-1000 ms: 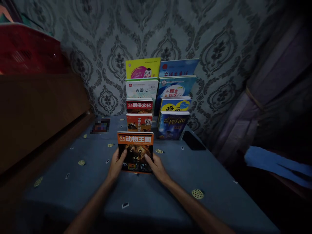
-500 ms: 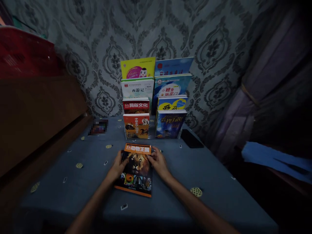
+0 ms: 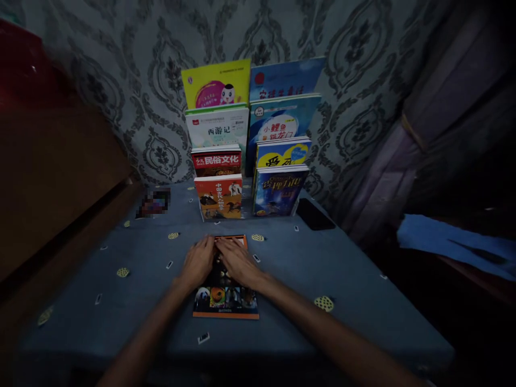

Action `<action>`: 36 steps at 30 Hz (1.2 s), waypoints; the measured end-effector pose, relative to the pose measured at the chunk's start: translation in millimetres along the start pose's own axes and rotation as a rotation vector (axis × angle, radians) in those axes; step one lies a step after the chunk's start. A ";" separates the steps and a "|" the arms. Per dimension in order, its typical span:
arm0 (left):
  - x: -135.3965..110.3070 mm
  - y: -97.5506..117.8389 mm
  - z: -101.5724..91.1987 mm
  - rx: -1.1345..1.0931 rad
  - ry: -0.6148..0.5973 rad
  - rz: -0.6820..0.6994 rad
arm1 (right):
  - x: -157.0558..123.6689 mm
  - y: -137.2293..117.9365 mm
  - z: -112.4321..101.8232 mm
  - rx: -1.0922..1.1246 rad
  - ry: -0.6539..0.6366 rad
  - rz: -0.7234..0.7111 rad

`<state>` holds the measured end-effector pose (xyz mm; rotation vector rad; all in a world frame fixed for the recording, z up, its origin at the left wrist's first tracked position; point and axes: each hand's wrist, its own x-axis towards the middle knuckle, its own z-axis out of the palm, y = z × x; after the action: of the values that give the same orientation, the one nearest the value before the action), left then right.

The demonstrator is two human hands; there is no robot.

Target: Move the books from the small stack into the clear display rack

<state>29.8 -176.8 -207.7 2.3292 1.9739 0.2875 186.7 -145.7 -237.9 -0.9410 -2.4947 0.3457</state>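
An orange-edged animal book lies flat on the blue patterned tablecloth in front of me. My left hand rests flat on the upper left part of its cover, fingers stretched out. Beside it, my right hand lies flat on the upper right part, fingers also stretched out. Both hands hide the book's title strip. Behind the book stands a tiered rack of upright books, in two columns, against the wall.
A dark phone lies on the cloth right of the rack. A brown wooden board runs along the left. A curtain hangs at the right, with a blue cloth below it. Patterned wallpaper covers the back wall.
The book went from held upright in both hands to lying flat on the cloth. Both hands moved from its side edges onto its cover.
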 end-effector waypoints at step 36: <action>-63.8 108.9 -26.3 0.149 -0.156 0.044 | -27.6 58.9 -16.5 0.193 0.257 0.258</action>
<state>120.5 -259.7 -168.6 2.4014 1.9337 -0.0400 246.2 -119.7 -254.8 -1.1497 -2.0715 0.5037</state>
